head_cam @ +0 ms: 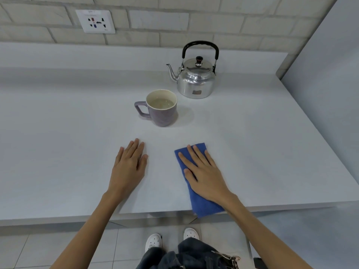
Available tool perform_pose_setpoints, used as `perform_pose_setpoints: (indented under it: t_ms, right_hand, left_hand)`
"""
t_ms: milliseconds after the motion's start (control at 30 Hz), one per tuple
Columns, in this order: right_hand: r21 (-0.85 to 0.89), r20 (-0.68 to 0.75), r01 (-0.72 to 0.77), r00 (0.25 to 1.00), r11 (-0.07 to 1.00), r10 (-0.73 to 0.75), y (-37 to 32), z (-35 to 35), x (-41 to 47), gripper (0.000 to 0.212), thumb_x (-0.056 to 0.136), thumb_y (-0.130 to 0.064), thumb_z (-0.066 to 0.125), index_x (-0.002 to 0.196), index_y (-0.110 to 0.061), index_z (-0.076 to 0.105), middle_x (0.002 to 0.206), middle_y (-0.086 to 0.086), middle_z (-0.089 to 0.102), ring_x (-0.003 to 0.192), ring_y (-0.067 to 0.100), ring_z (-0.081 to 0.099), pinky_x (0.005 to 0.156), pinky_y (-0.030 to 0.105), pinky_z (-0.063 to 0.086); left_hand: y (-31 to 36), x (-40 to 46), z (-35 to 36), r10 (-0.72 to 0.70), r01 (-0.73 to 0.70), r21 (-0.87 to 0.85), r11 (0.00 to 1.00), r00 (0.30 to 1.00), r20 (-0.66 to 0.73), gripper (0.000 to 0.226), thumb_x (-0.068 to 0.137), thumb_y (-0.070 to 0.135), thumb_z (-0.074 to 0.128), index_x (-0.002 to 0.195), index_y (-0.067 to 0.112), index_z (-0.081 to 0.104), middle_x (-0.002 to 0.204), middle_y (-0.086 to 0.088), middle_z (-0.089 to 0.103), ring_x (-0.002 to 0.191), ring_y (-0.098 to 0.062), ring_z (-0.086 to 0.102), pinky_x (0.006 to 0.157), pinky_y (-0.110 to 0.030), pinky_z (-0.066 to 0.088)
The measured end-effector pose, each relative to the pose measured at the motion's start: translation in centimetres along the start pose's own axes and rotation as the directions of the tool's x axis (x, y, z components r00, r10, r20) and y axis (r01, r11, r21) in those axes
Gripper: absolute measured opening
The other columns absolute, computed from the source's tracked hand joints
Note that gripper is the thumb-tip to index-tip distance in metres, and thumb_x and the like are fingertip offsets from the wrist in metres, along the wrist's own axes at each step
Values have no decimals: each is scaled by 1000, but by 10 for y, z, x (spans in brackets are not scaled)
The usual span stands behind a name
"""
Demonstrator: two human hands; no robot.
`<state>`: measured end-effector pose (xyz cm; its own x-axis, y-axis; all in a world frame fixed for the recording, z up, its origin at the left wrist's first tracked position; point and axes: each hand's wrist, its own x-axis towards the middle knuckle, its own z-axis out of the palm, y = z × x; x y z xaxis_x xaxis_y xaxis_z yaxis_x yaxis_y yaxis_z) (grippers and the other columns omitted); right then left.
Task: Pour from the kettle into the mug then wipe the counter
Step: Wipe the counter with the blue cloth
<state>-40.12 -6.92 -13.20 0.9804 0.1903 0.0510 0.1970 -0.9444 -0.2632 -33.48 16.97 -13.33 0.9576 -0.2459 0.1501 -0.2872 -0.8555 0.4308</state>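
A shiny metal kettle (195, 78) with a black handle stands upright at the back of the pale counter (68, 133), spout pointing left. In front of it, slightly left, sits a purple mug (162, 115) holding liquid, its handle to the left. My right hand (204, 171) lies flat, fingers spread, on a folded blue cloth (202, 204) near the counter's front edge; the cloth's near end hangs over the edge. My left hand (130, 166) rests palm down on the bare counter, left of the cloth, holding nothing.
A tiled wall with a white socket plate (95, 21) runs behind the counter. A grey side panel (326, 74) borders the right. Below the front edge are the tiled floor, my white shoes (153, 241) and dark trousers.
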Motion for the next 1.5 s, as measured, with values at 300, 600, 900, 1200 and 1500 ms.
perform_pose_setpoints:
  t_ms: [300, 600, 900, 1200, 1500]
  right_hand:
    - [-63, -11, -206, 979, 976, 206, 87, -27, -2, 54, 102, -35, 32, 152, -31, 12, 162, -3, 3, 149, 10, -3, 121, 35, -2]
    - [-27, 52, -230, 972, 973, 231, 63, -17, 97, 55, 101, -36, 21, 153, -29, 5, 164, 1, 0, 150, 15, -4, 121, 38, -5]
    - [-22, 39, -30, 999, 999, 31, -25, 12, 52, 55, 101, -36, 22, 153, -27, 8, 163, 1, 3, 150, 14, -2, 121, 38, -5]
    - [-50, 91, 16, 996, 999, -11, 22, -6, -18, 56, 100, -43, 20, 147, -39, -10, 158, -12, -13, 142, 1, -23, 117, 29, -16]
    - [-52, -8, -178, 984, 983, 177, 17, 1, 57, 58, 102, -37, 21, 153, -14, 6, 163, 3, 1, 150, 15, -2, 121, 38, -5]
  left_hand:
    - [0, -2, 1, 6, -6, 23, 1000, 1000, -9, 54, 96, 36, 43, 146, 15, 34, 157, -3, 26, 146, -15, 18, 121, -35, 8]
    - [0, -3, 1, 7, -7, 39, 999, 1000, -12, 54, 97, 37, 42, 146, 15, 33, 157, -3, 26, 146, -16, 18, 120, -35, 7]
    - [1, -3, 0, 9, -9, 37, 999, 1000, -7, 55, 98, 37, 41, 147, 15, 30, 157, -4, 25, 146, -17, 17, 119, -33, 5]
    - [1, -5, -1, 16, -15, 31, 999, 1000, -21, 55, 97, 38, 41, 146, 16, 32, 157, -2, 25, 147, -15, 16, 119, -31, 4]
    - [0, -6, 0, 13, -12, 27, 1000, 1000, -10, 55, 98, 39, 37, 147, 16, 30, 158, -2, 23, 147, -15, 14, 119, -31, 3]
